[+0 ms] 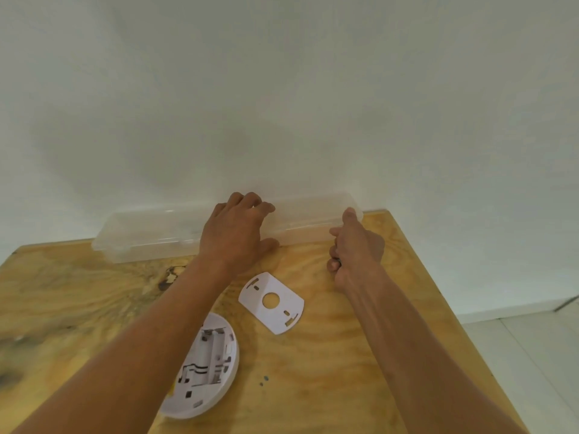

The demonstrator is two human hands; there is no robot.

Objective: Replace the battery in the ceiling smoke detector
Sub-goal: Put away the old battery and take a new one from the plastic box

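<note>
The white round smoke detector (pixel 206 368) lies back-up on the wooden table (pixel 344 371), partly under my left forearm. Its battery bay looks empty. Beside it lies a flat white cover plate (pixel 275 308) with a round hole. A long clear plastic box (pixel 147 233) lies against the wall with its lid down. My left hand (pixel 233 233) grips the middle of the box, fingers over the lid and thumb at the front. My right hand (pixel 354 245) is at the box's right end, one finger touching it. Its other fingers curl around something small and dark that I cannot make out.
The white wall stands directly behind the box. The table's right edge runs diagonally, with pale floor tiles (pixel 532 355) beyond it. Dark stains mark the wood at the left.
</note>
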